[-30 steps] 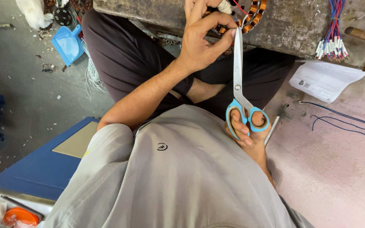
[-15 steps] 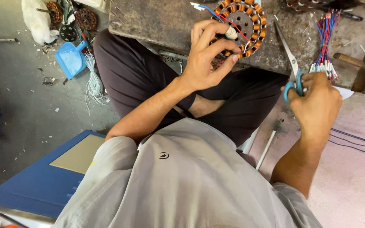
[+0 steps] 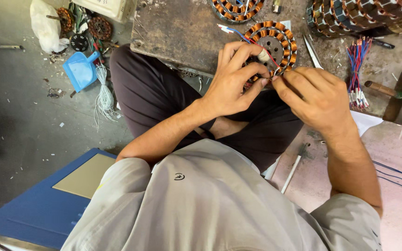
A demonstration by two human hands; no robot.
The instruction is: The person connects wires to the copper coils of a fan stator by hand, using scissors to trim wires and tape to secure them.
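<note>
On the floor at far left lie a white bag, a blue dustpan and a hank of white cord; a blue board sits lower down. The left hand reaches over the edge of the worn bench, its fingers curled narrow around a small white sleeve on the red and blue wires at the near rim of the copper-wound stator. The stator lies flat on the bench. The right hand meets it there, fingers pinched on the stator's near edge. Scissor blades lie just beside. Farther right lies a bundle of red and blue leads, then a wooden-handled tool.
</note>
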